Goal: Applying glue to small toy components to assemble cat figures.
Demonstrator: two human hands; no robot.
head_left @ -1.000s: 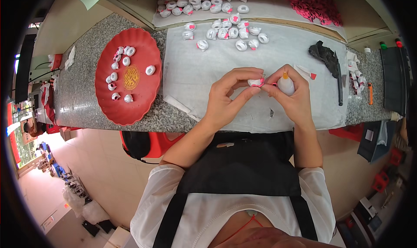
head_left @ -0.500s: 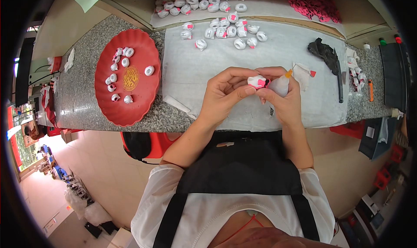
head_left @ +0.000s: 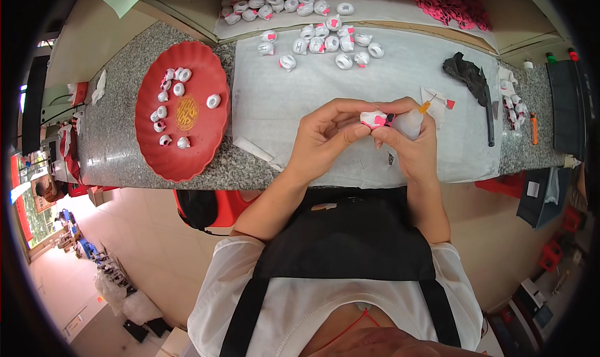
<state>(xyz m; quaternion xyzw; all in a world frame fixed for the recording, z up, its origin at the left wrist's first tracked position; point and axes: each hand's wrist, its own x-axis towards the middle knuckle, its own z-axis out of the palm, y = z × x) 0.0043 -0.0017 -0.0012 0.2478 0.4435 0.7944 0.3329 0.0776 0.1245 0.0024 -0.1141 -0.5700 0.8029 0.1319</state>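
Observation:
My left hand is closed round a small white figure head with a pink patch. The fingers and thumb of my right hand pinch at the figure's right side, where a small black piece shows against it. Tucked in that right hand is a translucent squeeze bottle; its yellow needle tip points up and to the right. Both hands meet above the white sheet on the counter. Whether the black piece is fixed to the figure, I cannot tell.
To the left, a red scalloped tray holds several white heads. More white heads lie at the back of the sheet, below a shelf of others. Pink pieces are heaped back right. Black crumpled plastic and an orange pen lie right.
Both hands have shifted slightly to the right. The white figure head has turned a little, and the black piece shows more clearly beside it. The bottle moved along with my right hand.

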